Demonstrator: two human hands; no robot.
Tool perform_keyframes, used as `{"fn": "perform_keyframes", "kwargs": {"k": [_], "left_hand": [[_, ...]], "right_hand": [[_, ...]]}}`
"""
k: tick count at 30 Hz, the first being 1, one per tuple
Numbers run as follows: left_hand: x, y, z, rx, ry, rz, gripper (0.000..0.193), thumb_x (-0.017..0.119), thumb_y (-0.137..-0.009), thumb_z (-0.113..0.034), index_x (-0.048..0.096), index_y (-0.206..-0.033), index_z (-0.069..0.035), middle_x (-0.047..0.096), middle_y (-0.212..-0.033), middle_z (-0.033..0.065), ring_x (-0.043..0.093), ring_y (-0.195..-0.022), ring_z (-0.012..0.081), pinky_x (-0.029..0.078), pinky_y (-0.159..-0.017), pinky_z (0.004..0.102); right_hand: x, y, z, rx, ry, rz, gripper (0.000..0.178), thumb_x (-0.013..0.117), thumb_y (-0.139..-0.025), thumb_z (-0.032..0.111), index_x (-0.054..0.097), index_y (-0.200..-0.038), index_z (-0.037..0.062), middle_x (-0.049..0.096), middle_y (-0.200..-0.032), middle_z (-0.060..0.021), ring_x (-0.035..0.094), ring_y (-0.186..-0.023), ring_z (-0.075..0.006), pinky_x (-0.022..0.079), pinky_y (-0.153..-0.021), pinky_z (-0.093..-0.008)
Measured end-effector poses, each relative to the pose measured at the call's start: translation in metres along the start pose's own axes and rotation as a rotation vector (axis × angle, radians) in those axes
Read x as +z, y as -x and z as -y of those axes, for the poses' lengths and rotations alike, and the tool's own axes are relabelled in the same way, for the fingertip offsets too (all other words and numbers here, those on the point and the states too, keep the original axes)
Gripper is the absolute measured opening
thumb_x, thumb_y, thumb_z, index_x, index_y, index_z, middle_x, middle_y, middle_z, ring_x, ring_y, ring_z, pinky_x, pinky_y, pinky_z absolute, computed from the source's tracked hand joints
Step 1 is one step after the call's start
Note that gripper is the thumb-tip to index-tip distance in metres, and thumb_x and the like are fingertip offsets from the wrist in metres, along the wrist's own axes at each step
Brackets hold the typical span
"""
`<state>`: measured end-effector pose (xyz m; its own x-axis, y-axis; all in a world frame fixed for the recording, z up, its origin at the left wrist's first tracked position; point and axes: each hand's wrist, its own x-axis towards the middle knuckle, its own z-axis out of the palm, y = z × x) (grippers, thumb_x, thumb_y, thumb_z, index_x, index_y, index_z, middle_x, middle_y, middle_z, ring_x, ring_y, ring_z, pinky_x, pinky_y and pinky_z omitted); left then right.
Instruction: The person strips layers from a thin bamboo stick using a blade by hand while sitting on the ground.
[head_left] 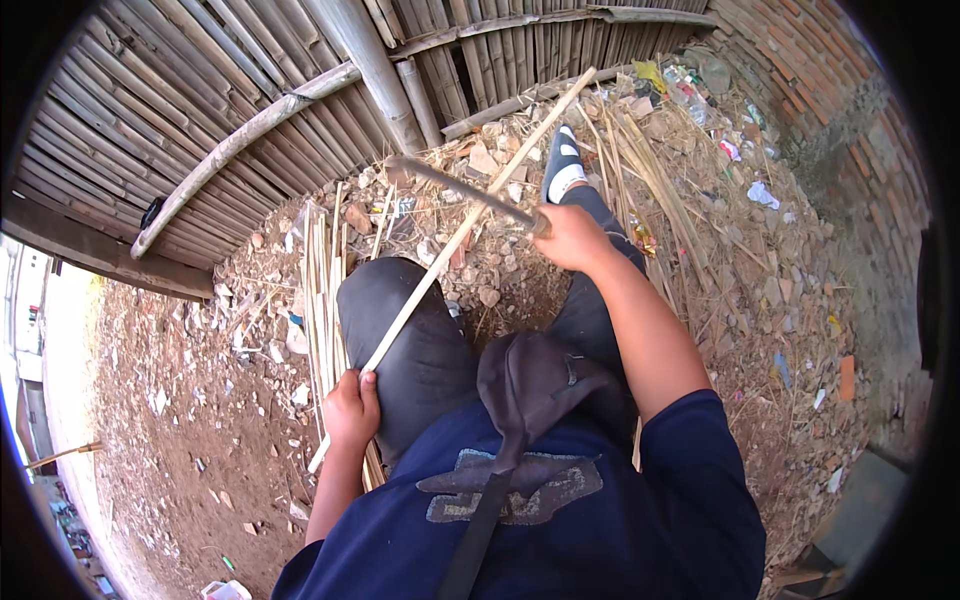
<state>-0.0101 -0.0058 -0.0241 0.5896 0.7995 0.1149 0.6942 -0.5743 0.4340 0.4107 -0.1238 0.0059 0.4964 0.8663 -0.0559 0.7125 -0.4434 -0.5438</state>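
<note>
My left hand (350,408) is closed round the lower end of a long pale bamboo strip (440,262), which slants up across my left thigh toward the far fence. In my right hand (575,238), closed on its handle, is a long dark-bladed machete (460,186). Its blade points to the left and crosses over the strip's middle; whether the two touch I cannot tell. A bundle of similar pale strips (320,290) lies along the outside of my left leg. More thin strips (655,180) lie on the ground beyond my right leg.
A bamboo fence (250,110) with a round cross pole stands in front, and a brick wall (870,170) rises on the right. Stones and litter cover the dirt ground (190,450). My right foot in a dark shoe (563,160) stretches forward. A dark bag (540,385) rests at my waist.
</note>
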Motion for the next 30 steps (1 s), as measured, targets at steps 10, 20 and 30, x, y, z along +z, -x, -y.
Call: {"fn": "perform_keyframes", "kwargs": {"k": [10,20,30], "left_hand": [[-0.004,0.002,0.001,-0.001,0.036,0.038,0.032,0.056,-0.102,-0.029,0.059,-0.084,-0.003,0.063,-0.069,0.0229,0.062,-0.063,0.0451,0.047,-0.058,0.0529],[-0.017,0.005,0.005,-0.034,0.000,0.019,0.038,0.055,-0.101,-0.032,0.055,-0.076,-0.003,0.061,-0.065,0.0240,0.061,-0.062,0.0464,0.046,-0.058,0.0552],[-0.017,0.005,0.008,-0.043,0.185,0.006,0.042,0.054,-0.102,-0.036,0.056,-0.077,-0.001,0.062,-0.068,0.0258,0.061,-0.067,0.0483,0.046,-0.062,0.0557]], "right_hand": [[0.006,0.026,0.043,-0.256,0.193,0.083,0.018,0.069,-0.082,0.022,0.065,-0.095,0.0111,0.069,-0.083,-0.0173,0.069,-0.084,-0.0395,0.054,-0.075,-0.0517],[-0.008,0.013,0.025,0.007,0.005,-0.013,0.034,0.071,-0.085,0.029,0.065,-0.106,0.0038,0.070,-0.092,-0.0215,0.068,-0.091,-0.0403,0.054,-0.080,-0.0481],[-0.047,0.035,0.061,-0.036,0.152,-0.077,0.041,0.075,-0.081,0.035,0.067,-0.112,0.0094,0.070,-0.092,-0.0221,0.068,-0.090,-0.0423,0.054,-0.077,-0.0500]]}}
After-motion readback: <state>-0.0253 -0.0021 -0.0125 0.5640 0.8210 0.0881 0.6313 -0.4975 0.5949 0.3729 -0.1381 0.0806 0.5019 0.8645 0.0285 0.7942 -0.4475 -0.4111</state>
